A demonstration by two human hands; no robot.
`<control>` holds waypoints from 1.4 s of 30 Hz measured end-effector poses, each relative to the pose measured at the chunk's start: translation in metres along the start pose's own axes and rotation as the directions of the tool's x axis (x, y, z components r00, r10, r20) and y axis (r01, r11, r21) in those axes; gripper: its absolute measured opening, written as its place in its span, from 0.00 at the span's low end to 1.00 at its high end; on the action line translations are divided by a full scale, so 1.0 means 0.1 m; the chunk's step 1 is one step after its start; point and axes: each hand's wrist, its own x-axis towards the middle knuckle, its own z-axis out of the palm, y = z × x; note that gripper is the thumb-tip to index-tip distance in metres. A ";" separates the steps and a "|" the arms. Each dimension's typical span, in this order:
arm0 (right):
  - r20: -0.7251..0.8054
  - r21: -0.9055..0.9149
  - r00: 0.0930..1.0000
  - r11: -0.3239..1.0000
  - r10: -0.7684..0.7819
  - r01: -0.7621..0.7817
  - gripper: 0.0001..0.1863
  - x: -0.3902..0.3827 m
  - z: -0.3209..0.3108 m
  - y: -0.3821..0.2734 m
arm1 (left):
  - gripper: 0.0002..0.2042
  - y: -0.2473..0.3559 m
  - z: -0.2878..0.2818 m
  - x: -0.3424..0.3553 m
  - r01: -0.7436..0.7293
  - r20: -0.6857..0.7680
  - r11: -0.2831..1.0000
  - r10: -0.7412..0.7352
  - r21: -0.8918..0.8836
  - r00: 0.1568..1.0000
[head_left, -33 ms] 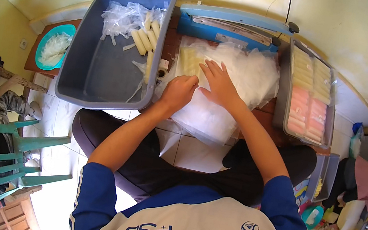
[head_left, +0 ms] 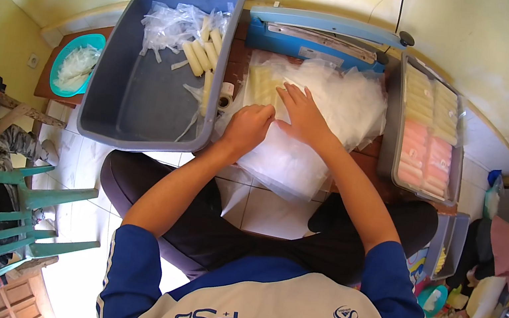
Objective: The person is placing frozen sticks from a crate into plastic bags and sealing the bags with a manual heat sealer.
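A clear plastic bag of pale yellow sticks (head_left: 261, 85) lies on a pile of flat clear plastic bags (head_left: 344, 103) in front of me. My right hand (head_left: 302, 114) rests with outstretched fingers on the right side of the filled bag. Just left of it, my left hand (head_left: 248, 129) is closed at the bag's near end; what its curled fingers hold is hidden. A small roll of labels (head_left: 225, 101) sits beside the left hand, against the big grey tub (head_left: 148, 107). Inside that tub are loose pale sticks (head_left: 201, 56) and crumpled clear bags (head_left: 169, 27).
Behind the pile stands a blue heat sealer (head_left: 330, 25) with a long arm. To the right, a grey tray (head_left: 389, 151) holds packs of yellow and pink sticks (head_left: 425, 164). A turquoise basket (head_left: 56, 68) is at far left, and a green chair (head_left: 26, 198) stands lower left.
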 end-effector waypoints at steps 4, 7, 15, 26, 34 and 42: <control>0.208 0.068 0.974 0.993 0.084 -0.100 0.42 0.18 0.11 0.11 | 0.03 -0.04 0.00 -0.03 0.015 0.017 1.000 -0.015 0.006 1.000; 0.240 0.066 0.964 0.989 0.117 -0.136 0.40 0.24 0.14 0.08 | 0.03 -0.07 -0.01 -0.05 -0.008 -0.007 1.000 0.007 -0.023 1.000; 0.088 -0.115 0.994 0.992 0.067 -0.057 0.30 0.24 0.30 0.09 | 0.03 -0.02 -0.01 -0.03 0.004 0.025 1.000 -0.004 -0.017 1.000; -0.029 -0.071 0.995 0.992 0.100 -0.102 0.25 0.20 0.47 0.12 | 0.04 -0.06 0.03 -0.04 -0.010 0.043 1.000 0.010 0.013 0.999; 0.041 0.107 0.997 0.991 0.071 -0.075 0.39 0.17 -0.14 -0.37 | 0.05 0.32 -0.44 -0.04 0.068 0.265 0.996 -0.051 -0.054 0.963; -0.051 0.599 0.994 0.793 -0.097 0.108 0.20 0.68 -0.83 -0.78 | 0.07 0.31 -1.55 0.28 0.199 0.251 0.955 -0.142 -0.222 0.958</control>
